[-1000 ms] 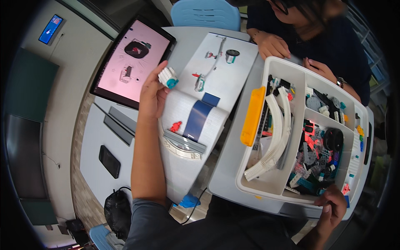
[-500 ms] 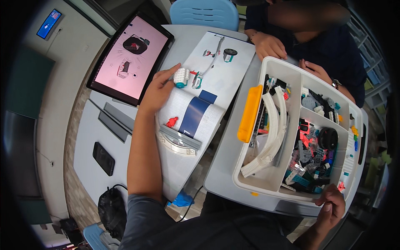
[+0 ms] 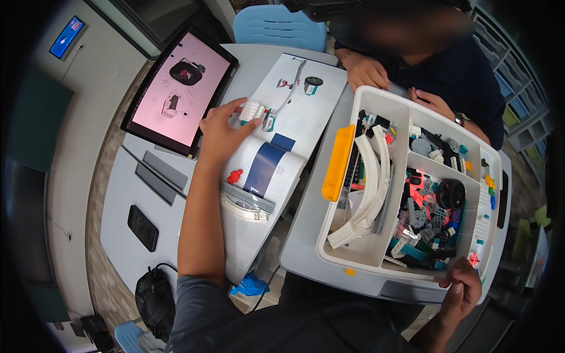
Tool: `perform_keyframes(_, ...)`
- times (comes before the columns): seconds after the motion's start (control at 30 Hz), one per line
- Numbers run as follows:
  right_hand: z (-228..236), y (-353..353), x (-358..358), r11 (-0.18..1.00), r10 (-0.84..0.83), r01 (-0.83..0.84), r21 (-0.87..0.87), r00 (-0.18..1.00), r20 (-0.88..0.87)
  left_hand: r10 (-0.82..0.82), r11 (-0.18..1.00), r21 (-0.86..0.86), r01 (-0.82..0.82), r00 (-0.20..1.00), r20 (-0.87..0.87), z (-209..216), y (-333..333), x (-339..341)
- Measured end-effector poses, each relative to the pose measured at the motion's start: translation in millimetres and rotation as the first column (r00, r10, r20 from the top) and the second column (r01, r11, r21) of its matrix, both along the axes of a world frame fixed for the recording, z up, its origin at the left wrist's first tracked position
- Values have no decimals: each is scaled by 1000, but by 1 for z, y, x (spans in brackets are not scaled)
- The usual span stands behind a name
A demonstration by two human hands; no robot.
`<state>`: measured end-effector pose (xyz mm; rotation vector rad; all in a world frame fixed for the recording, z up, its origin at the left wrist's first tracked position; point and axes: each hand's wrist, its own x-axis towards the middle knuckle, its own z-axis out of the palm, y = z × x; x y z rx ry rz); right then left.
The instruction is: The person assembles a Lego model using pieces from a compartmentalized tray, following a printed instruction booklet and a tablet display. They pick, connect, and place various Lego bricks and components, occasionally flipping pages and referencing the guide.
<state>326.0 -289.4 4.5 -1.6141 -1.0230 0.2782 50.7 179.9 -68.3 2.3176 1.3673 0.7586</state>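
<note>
My left hand (image 3: 222,128) reaches over an open booklet (image 3: 321,112). Its thumb and fingers close around a small white studded toy-brick block (image 3: 253,112) with teal below. Right beside the block lies a teal, white and red piece (image 3: 269,123). A red figure-like piece (image 3: 234,176), a grey toothed strip (image 3: 247,197) and a curved white toothed rack (image 3: 244,210) rest on the lower page. My right hand (image 3: 463,288) is at the near right corner of a white parts box (image 3: 365,266); its fingers are curled, and nothing shows in them.
The box's compartments hold long curved white racks (image 3: 368,194), a black wheel (image 3: 451,193) and several mixed bricks. Left stand a pink-lit screen (image 3: 179,88) and a phone (image 3: 143,227). Across the table, another person's hands (image 3: 368,72) rest behind the box.
My left hand has gone from a stretched index finger beside the white block to a thumb-and-finger grip on it. The block has shifted slightly and tilted. My right hand stays curled.
</note>
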Motion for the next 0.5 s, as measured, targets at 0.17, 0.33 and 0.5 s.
perform_keyframes(0.17,6,-5,8,999,46,-47,1,991,127,-19,998,65,23,998,-68,10,-6,-3)
perform_keyframes(0.33,10,-39,16,993,-82,69,93,987,138,-158,884,466,34,960,229,95,-51,4)
perform_keyframes(0.5,24,-50,15,974,-1,-23,226,995,104,-357,823,554,127,874,330,149,-105,-8)
